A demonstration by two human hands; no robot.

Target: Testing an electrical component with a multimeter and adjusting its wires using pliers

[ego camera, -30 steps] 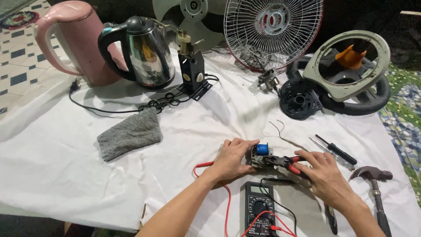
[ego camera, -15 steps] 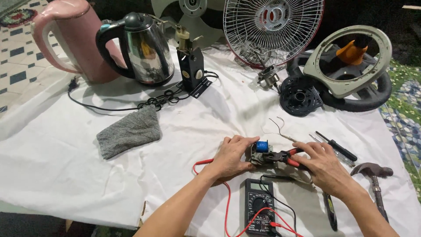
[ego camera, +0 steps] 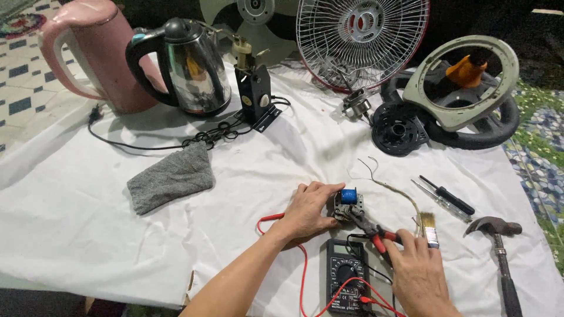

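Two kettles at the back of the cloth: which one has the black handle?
The shiny steel kettle, the one standing nearer the fan guard. Its handle and lid are black; the pink kettle to its left is pink all over, handle included.

Open cloth (ego camera: pixel 270 176) left of the hands; multimeter (ego camera: pixel 345 276), screwdrivers (ego camera: pixel 443 196) and hammer (ego camera: pixel 499 246) crowd right.

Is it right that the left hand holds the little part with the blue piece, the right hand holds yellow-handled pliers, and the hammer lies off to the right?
Almost. The head view shows the pliers in the right hand have red handles, not yellow. The rest is right.
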